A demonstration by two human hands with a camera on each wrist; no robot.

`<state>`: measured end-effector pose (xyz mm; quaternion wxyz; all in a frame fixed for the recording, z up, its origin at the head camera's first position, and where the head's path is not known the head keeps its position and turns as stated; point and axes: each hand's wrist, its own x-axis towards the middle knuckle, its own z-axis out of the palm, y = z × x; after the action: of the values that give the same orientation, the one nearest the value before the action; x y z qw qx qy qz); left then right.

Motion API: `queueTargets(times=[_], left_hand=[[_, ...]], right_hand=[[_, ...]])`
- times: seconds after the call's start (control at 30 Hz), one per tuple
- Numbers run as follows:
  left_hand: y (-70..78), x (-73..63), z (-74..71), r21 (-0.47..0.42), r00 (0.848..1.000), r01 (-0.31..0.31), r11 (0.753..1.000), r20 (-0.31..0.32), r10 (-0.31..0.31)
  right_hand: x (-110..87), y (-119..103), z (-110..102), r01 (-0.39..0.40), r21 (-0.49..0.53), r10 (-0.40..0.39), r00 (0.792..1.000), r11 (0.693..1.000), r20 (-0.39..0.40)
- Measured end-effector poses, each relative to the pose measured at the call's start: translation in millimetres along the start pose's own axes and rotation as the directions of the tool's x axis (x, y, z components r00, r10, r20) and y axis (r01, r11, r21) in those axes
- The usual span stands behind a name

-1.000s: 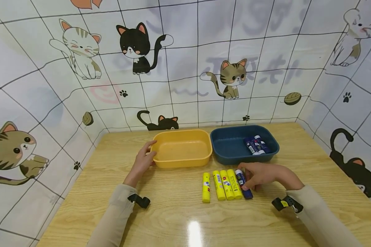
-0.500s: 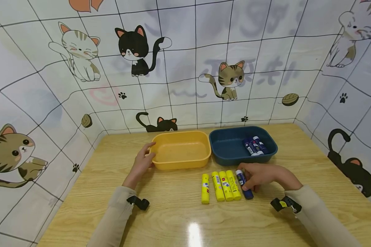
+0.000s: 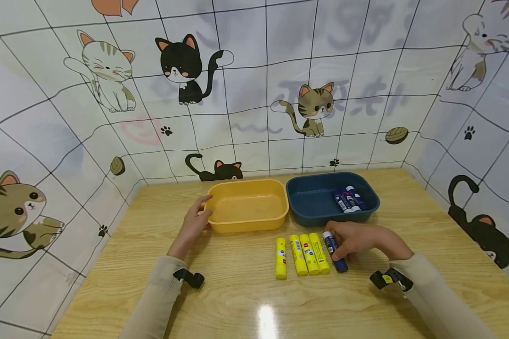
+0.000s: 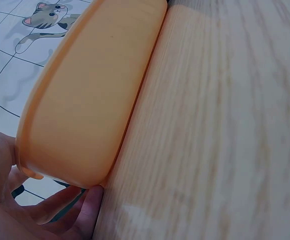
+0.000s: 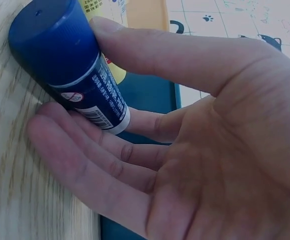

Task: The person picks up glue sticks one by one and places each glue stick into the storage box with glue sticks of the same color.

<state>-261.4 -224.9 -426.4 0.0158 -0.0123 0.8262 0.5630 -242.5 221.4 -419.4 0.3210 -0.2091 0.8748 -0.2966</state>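
Observation:
My right hand (image 3: 356, 240) holds a dark blue glue stick (image 3: 335, 252), thumb on one side and fingers on the other. In the right wrist view its blue cap (image 5: 55, 40) faces the camera, with the white base at the fingers. To its left, three yellow glue sticks (image 3: 309, 254) lie side by side, and one more yellow glue stick (image 3: 281, 258) lies slightly apart. My left hand (image 3: 195, 221) grips the left end of a yellow plastic bin (image 3: 246, 226). From the left wrist view, the fingertips (image 4: 91, 202) sit low at the bin's end wall, by the tabletop.
A dark blue bin (image 3: 309, 220) stands against the yellow bin's right side. Several blue glue sticks (image 3: 348, 199) lie in its right half. Behind both bins rises a cat-patterned backdrop (image 3: 254, 117), which also encloses the wooden table (image 3: 229, 292) at left and right.
The whole view has shifted slightly. Both hands keep their places on the blue glue stick and the yellow bin, and nothing on the table has visibly moved.

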Motion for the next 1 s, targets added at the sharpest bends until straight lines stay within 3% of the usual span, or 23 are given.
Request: queueTargets(times=[0.47,0.8,1.0], left_hand=[[-1.7,1.7,-0.1,-0.009,1.000,-0.008,1.000,-0.005,0.008],[-33.0,23.8,0.3,-0.012,1.000,-0.012,1.000,-0.023,0.011],[-38.1,25.6,1.9,-0.008,0.999,-0.033,0.999,-0.039,0.032]], right_hand=[[-0.3,-2,-1,-0.006,-0.021,0.005,1.000,1.000,-0.017],[-1.5,-4,-2,0.000,-0.012,0.000,1.000,1.000,-0.023],[-2.9,-6,-2,0.003,0.008,-0.003,1.000,1.000,-0.024]])
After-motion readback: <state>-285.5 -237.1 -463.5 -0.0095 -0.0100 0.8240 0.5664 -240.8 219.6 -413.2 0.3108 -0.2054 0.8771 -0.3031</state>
